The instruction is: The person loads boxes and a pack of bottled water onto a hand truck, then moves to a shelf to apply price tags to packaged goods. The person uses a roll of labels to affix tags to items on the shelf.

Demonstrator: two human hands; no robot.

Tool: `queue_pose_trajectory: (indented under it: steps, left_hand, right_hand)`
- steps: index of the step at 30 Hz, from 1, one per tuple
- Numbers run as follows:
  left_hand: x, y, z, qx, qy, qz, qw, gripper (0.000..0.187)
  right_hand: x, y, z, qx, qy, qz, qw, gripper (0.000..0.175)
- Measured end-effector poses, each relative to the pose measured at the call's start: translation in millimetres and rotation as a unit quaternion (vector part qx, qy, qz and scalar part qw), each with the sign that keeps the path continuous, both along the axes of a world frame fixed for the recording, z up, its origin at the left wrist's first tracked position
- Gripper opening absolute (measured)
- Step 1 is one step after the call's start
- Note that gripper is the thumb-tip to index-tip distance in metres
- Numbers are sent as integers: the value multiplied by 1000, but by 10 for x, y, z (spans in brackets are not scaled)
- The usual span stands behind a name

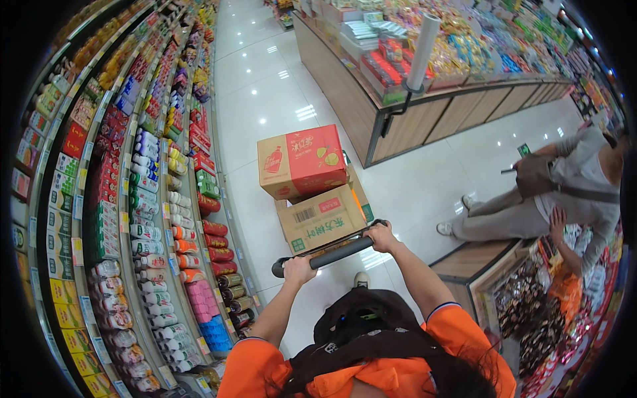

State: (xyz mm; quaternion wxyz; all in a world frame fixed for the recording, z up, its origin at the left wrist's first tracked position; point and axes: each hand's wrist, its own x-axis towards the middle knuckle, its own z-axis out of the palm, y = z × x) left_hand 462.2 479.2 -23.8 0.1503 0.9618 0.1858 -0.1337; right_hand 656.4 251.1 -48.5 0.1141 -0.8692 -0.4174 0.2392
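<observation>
My left hand [299, 270] grips the left part of a dark padded push handle [334, 253] of a cart. Near the handle's right end, my right hand [382, 237] is closed around it. Just beyond the bar, the cart bears stacked cardboard cartons. A brown carton [321, 219] with green and red print lies tilted closest to the handle. Farther ahead sits a red and tan carton [304, 161] with a bottle and fruit printed on it. Parts of other cartons show beneath and to the right, mostly hidden.
Long shelves of bottles and packs [144, 234] line the left side. A wood-panelled display counter [343, 84] with wrapped goods stands ahead right. To the right, a person in grey [527, 199] stands beside a candy bin [530, 308]. Glossy floor tiles [249, 99] stretch ahead.
</observation>
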Motion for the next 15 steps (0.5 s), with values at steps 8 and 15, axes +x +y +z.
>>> queue_pose_trajectory:
  steps: [8, 15]
  left_hand:
    - [737, -59, 81, 5, 0, 30, 1000, 30]
    - [1396, 4, 43, -11, -34, 68, 997, 26]
  right_hand:
    - [976, 126, -176, -18, -59, 29, 998, 35]
    - [1797, 379, -136, 42, -75, 37, 996, 37]
